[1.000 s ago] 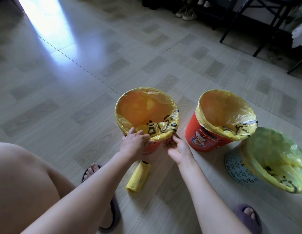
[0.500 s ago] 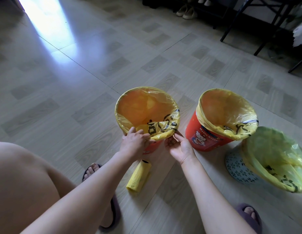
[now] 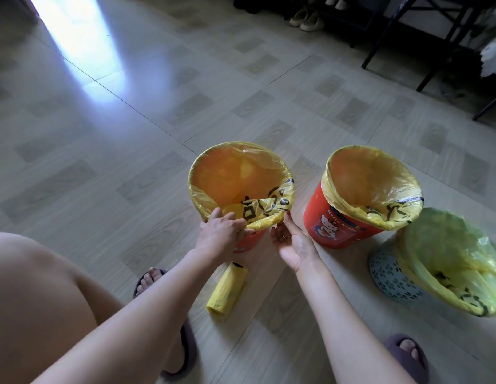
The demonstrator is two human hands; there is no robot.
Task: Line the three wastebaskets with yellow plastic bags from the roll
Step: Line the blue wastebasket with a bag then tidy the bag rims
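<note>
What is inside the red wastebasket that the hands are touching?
A yellow plastic bag lines the red wastebasket, folded over its rim. No other contents show; the bag covers the basket's bottom.

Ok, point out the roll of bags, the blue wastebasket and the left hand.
roll of bags (image 3: pixel 227 291), head view, middle of the yellow roll lying on the floor.
blue wastebasket (image 3: pixel 389 275), head view, its perforated side wall below the bag.
left hand (image 3: pixel 220 231), head view, back of the hand.
</note>
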